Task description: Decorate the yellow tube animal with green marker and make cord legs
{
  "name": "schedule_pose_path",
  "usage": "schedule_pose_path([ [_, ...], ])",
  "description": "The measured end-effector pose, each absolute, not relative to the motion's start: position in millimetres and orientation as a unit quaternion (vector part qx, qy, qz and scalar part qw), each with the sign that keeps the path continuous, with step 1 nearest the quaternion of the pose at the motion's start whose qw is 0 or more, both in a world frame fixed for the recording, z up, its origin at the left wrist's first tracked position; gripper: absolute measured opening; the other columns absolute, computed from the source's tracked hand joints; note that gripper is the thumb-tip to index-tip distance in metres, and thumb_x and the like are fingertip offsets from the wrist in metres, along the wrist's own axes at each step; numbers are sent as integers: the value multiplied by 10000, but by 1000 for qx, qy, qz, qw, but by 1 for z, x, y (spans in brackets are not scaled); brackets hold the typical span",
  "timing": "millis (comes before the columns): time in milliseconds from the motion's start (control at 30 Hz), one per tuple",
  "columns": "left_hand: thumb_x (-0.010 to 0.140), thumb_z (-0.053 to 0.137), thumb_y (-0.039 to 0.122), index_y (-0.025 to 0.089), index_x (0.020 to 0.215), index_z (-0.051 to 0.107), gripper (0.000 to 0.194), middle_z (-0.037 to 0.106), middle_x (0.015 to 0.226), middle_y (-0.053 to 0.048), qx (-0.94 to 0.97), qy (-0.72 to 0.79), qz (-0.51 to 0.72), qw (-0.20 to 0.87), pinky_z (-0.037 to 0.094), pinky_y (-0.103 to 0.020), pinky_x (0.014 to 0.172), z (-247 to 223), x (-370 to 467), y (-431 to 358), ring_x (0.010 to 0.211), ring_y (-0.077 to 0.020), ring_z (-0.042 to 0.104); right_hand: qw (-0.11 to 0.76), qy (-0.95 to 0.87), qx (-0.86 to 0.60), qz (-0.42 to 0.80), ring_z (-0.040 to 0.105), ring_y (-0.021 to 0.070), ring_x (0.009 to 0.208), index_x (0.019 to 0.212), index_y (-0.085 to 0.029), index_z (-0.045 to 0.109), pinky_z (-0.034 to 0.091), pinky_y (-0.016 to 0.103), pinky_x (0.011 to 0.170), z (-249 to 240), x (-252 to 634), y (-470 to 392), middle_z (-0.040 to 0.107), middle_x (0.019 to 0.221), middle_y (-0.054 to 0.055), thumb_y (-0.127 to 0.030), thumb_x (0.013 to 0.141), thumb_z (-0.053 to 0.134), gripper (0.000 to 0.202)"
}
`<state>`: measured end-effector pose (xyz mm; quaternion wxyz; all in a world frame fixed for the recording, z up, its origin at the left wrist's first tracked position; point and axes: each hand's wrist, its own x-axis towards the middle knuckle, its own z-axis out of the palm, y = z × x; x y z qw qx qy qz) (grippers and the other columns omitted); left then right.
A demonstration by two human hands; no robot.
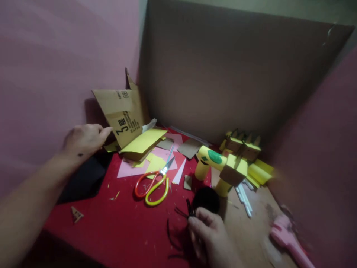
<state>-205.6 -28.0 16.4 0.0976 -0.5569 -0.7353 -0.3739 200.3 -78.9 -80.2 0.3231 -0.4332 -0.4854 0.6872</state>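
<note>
My right hand (210, 232) pinches a bunch of thin black strands (191, 213) at the front of the red table; its fingers are closed. Beside it is a round black object (206, 200). My left hand (86, 140) is at the left with curled fingers, its thumb at the edge of an upright folded cardboard piece (125, 115) with printed characters. What its fingers hold, if anything, is hidden. Scissors (156, 186) with one red and one yellow handle lie open between my hands. Right of them stands a yellow paper-covered tube figure (213, 158) with green patches.
Yellow folded paper (143, 143) and pink paper scraps (131, 167) lie behind the scissors. A second yellow figure (242, 145) with spikes stands at the back. White sticks (244, 201) and a pink glue-gun-like tool (290, 238) are at right. A dark flat object (85, 178) lies at left.
</note>
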Motion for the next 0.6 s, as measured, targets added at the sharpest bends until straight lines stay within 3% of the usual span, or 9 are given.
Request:
schedule_pose_path([
  [67,928,502,555,242,742,690,410,601,530,-17,-530,-757,-375,70,430,-366,520,11,-173,-49,530,-229,574,340,-478,-419,694,351,37,264,604,-199,481,179,147,272,-73,202,-82,484,399,-83,-541,710,783,468],
  [133,835,550,632,275,712,712,410,602,509,11,-567,-742,-357,-26,385,-320,455,1,-130,-68,454,-188,529,358,-454,-396,713,384,40,264,616,-200,471,216,137,255,-68,202,-85,530,427,-76,-520,670,819,475],
  [200,793,568,654,259,610,666,447,583,514,7,-630,-664,-306,-263,352,-295,435,-14,-83,-86,448,-161,489,371,-438,-379,726,417,46,271,632,-199,472,242,127,246,-64,201,-87,554,442,-71,-506,657,841,480],
  [300,800,611,603,278,894,746,365,639,615,8,-624,-559,-257,-483,368,-276,450,-34,-19,-108,491,-152,508,394,-425,-351,735,442,44,275,650,-186,497,280,120,242,-61,200,-89,588,474,-61,-496,666,846,467],
  [367,822,615,595,291,1018,719,376,659,671,12,-604,-525,-286,-527,408,-270,483,-43,13,-117,528,-152,532,403,-422,-334,740,455,47,277,667,-174,529,303,123,239,-61,200,-89,600,487,-56,-485,663,848,446],
  [500,908,530,619,246,791,668,414,742,759,-44,-607,-408,-376,-569,546,-339,748,-43,47,-120,751,-216,692,393,-428,-314,751,476,61,282,669,-154,576,335,139,233,-61,201,-86,597,487,-46,-462,645,849,412],
  [600,907,581,576,215,787,627,383,733,715,-47,-563,-395,-411,-599,556,-372,772,-38,57,-118,757,-246,724,373,-436,-317,755,494,74,293,666,-160,581,336,146,229,-59,205,-83,595,485,-46,-448,614,852,399],
])
